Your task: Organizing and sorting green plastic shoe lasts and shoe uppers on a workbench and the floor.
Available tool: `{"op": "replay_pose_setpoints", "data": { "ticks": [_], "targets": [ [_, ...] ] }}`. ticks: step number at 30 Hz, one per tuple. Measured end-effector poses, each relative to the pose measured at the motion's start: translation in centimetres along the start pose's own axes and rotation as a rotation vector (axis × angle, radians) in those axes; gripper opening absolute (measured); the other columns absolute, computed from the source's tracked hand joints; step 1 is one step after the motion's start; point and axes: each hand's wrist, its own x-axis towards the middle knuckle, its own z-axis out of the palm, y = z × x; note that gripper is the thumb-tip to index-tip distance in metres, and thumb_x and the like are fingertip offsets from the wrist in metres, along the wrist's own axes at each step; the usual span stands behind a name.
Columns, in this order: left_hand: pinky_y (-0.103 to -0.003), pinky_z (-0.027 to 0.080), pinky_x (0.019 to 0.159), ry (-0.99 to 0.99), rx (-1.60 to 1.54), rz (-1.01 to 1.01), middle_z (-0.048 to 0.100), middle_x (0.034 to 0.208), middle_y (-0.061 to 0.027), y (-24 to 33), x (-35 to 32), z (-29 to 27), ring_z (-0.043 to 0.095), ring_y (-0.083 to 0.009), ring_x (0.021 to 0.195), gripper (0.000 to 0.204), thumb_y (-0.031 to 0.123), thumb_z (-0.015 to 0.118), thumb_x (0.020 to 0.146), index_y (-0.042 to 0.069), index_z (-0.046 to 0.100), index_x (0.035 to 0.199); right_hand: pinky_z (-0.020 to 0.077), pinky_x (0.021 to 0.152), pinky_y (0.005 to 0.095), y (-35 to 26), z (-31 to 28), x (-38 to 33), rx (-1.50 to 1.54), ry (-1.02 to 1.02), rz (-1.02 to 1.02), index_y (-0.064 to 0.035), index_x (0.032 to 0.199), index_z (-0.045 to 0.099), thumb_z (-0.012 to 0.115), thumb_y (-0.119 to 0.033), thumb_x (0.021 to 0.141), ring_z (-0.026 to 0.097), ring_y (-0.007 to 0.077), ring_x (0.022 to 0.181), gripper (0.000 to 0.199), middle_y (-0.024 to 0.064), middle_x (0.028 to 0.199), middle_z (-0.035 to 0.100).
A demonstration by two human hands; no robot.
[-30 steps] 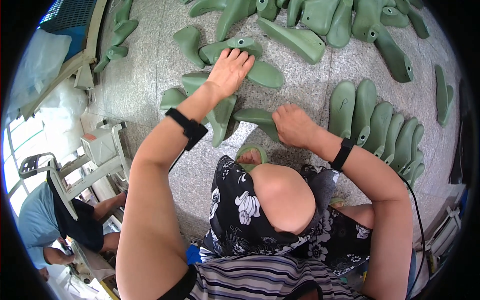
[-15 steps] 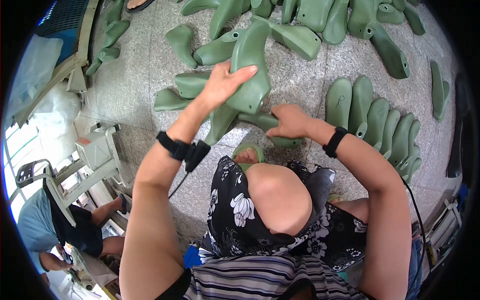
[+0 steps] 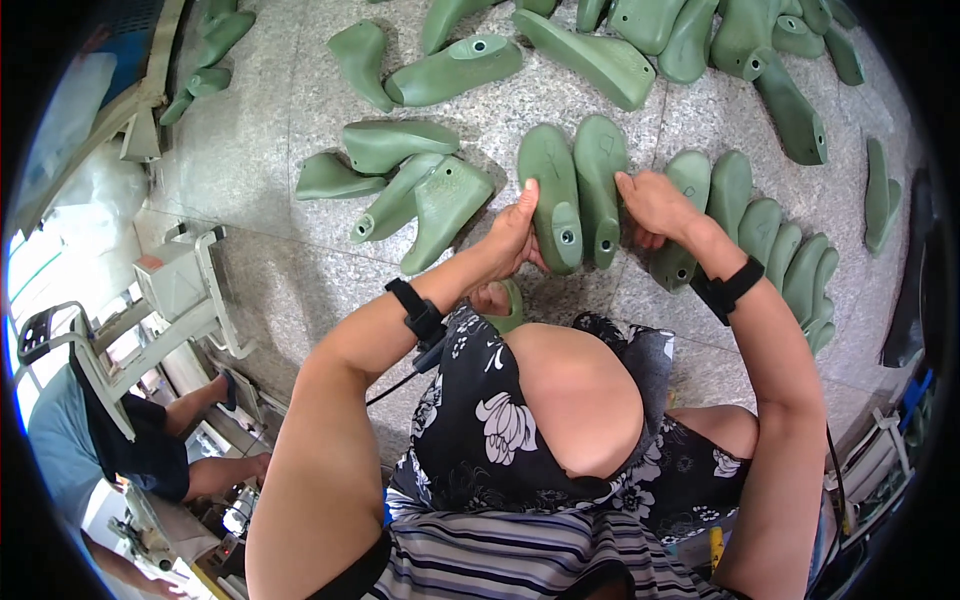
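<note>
Head view — two hands press two green lasts, maybe touching.

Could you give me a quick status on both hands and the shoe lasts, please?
Left hand grips one green last; right hand steadies the last beside it. Pair side by side on floor, next to row of lasts. Loose lasts lie left.

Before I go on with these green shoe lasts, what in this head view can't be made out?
- Right hand: fingertips hidden behind the right last of the pair; grip unclear.
- Left hand: only thumb shows on the left last; its fingers sit underneath.
- Row of lasts: lower end covered by the right forearm.
- Lasts along the top edge: cut off by the frame.
- Green thing by the knee: mostly hidden.
</note>
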Motion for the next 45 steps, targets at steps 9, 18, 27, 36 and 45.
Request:
{"op": "replay_pose_setpoints", "data": {
  "ticks": [9,18,27,36,45],
  "targets": [
    [-0.034,0.051,0.048,0.113,1.111,0.335,0.061,0.066,-0.0105,3.5,-0.3,0.0,0.064,-0.0240,0.053,0.029,0.027,0.065,0.087,-0.002,0.059,0.082,0.0409,0.094,0.0432,-5.1,0.2,-2.7,-0.366,0.442,-0.889,-0.0044,0.106,0.062,0.059,-0.018,0.080,0.057,0.0338,0.105,0.030,0.0152,0.106,0.065],
    [-0.045,0.049,0.078,0.762,1.521,0.559,0.055,0.103,-0.0235,5.8,-6.8,-7.9,0.059,-0.0398,0.093,0.060,0.024,0.078,0.069,-0.003,0.048,0.113,0.0389,0.093,0.0415,-6.2,3.8,-3.6,-0.984,0.129,-0.728,-0.0089,0.077,0.073,0.063,-0.018,0.073,0.061,0.0275,0.107,0.014,0.0108,0.085,0.072],
    [-0.046,0.046,0.090,0.514,1.451,0.531,0.042,0.122,-0.0236,2.5,-5.9,-5.3,0.052,-0.0421,0.105,0.090,0.021,0.083,0.060,0.001,0.036,0.134,0.0479,0.085,0.0447,-5.0,3.1,-2.5,-0.569,0.226,-0.779,-0.0016,0.087,0.067,0.059,-0.010,0.078,0.065,0.0354,0.094,0.015,0.0196,0.084,0.068],
    [-0.044,0.042,0.093,0.004,1.567,1.072,0.052,0.112,-0.0152,2.1,-5.0,-3.9,0.052,-0.0353,0.108,0.048,0.000,0.064,0.068,0.004,0.054,0.115,0.0515,0.078,0.0417,-4.9,6.8,-3.7,-0.363,0.258,-0.786,0.0061,0.122,0.045,0.067,-0.010,0.078,0.057,0.0350,0.101,0.052,0.0200,0.106,0.054],
    [-0.045,0.047,0.082,1.033,1.491,0.981,0.057,0.104,-0.0232,3.7,-10.7,-11.8,0.057,-0.0401,0.098,0.043,0.009,0.069,0.074,0.002,0.052,0.113,0.0536,0.066,0.0427,-5.5,7.8,-4.0,-0.335,0.055,-0.605,0.0061,0.091,0.055,0.064,-0.016,0.075,0.066,0.0378,0.075,0.029,0.0250,0.081,0.064]
  ]
}}
